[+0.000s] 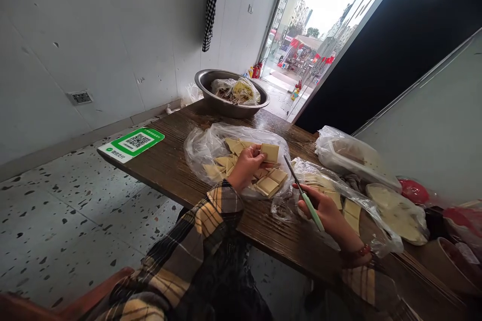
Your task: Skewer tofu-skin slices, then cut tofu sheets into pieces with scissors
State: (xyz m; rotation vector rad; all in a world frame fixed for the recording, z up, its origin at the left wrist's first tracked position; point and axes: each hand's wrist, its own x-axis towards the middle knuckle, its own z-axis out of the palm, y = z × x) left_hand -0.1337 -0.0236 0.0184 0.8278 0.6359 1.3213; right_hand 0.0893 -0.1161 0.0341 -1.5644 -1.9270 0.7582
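Note:
My left hand (pixel 248 163) pinches a flat, pale yellow square of dried tofu (pixel 270 153), held up above a clear plastic bag (pixel 199 148). Beneath it, triangular tofu pieces (pixel 226 163) lie loose on the bag, and a small stack of squares (pixel 269 185) sits at its near right. My right hand (pixel 322 210) is closed round the light green handle of a knife (pixel 312 210). Its narrow dark blade points up and left, apart from the held square. Beside this hand, more squares (pixel 352 213) rest in a second clear bag (pixel 380 228).
At the far end of the wooden table (pixel 173 160) stands a metal basin (pixel 203 83) with bagged skewers. A green QR-code card (pixel 133 143) lies at the left corner. A white plastic-wrapped tub (pixel 350 155), another bag (pixel 399 210) and a bowl (pixel 452 266) line the right side.

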